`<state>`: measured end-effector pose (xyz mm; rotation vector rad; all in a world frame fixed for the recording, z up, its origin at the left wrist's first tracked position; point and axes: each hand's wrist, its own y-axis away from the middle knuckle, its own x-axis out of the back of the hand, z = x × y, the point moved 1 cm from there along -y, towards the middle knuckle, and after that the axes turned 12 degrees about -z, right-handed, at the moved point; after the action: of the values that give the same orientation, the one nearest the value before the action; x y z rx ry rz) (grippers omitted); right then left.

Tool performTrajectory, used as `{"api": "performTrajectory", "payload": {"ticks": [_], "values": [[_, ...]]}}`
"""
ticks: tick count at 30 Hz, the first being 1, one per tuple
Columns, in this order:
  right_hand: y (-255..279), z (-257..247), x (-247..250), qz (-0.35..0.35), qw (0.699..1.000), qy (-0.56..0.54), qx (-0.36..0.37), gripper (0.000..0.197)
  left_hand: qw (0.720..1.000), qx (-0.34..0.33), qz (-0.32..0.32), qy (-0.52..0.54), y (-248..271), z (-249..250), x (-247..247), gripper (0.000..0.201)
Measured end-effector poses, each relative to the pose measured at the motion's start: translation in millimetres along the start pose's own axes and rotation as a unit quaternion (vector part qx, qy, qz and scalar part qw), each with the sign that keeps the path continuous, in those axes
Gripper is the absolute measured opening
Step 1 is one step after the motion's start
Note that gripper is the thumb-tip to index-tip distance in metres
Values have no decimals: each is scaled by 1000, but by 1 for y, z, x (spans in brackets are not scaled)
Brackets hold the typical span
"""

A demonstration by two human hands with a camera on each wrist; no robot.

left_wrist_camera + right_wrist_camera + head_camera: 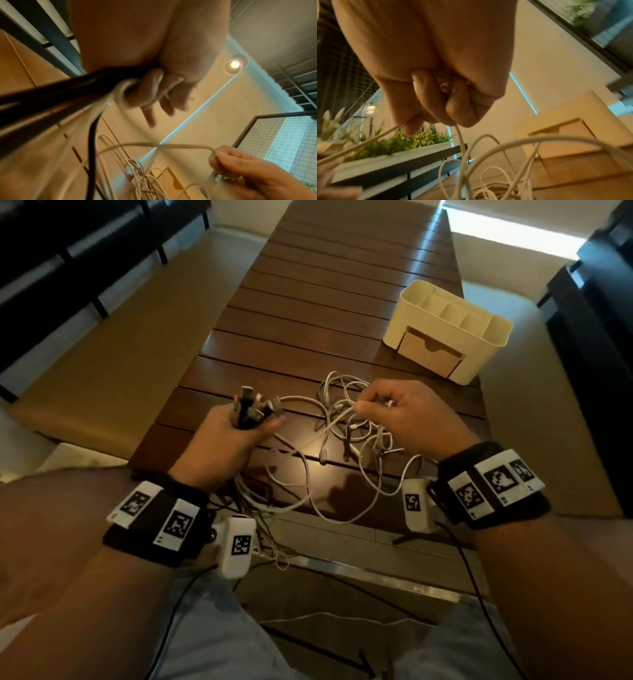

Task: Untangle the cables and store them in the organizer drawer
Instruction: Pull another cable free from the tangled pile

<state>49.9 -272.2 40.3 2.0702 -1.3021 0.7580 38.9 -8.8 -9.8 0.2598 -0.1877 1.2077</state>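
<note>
A tangle of white cables (346, 422) lies on the near end of the dark slatted table (325, 302). My left hand (239, 428) grips a bundle of black and white cable ends (251, 407), plugs sticking up; the left wrist view shows black cables (51, 92) and a white loop (123, 86) under its curled fingers. My right hand (394, 412) pinches one white cable (342, 414) above the tangle; its curled fingers (453, 108) hold the strand (460, 136). The cream organizer (448, 330) stands at the right, its drawer (428, 350) pushed in.
Cable loops hang over the table's near edge (308, 508) toward my lap. Cushioned benches (137, 337) flank the table on both sides. A planter with greenery (393, 143) shows in the right wrist view. Bare slats stretch beyond the organizer.
</note>
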Motion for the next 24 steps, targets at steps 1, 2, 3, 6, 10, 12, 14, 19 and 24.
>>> {"api": "performTrajectory", "payload": {"ticks": [1,2,3,6,10,12,14,19,24], "values": [[-1,-1,-2,-24,999,35,-6,13,998,-23,55,4,-1,0,0,27],[-2,-2,-5,-44,997,62,-9,14,995,-43,91,18,-3,1,1,30],[-3,-3,-10,-54,996,74,-5,15,993,-57,102,25,-4,3,1,32],[-9,-11,-25,-35,995,69,57,17,996,-75,42,10,-4,17,-16,31],[-17,-18,-33,44,984,84,153,15,995,-63,-65,48,-4,26,-39,25],[-17,-14,-33,61,983,74,155,11,995,-54,-53,61,-4,27,-36,11],[-18,-7,-35,46,988,53,137,12,993,-54,-12,106,-4,27,-26,11],[-24,21,-43,-18,999,45,8,20,946,-93,22,311,1,33,6,5],[-23,12,-21,75,994,-80,-14,23,977,-60,12,206,4,17,12,15]]}}
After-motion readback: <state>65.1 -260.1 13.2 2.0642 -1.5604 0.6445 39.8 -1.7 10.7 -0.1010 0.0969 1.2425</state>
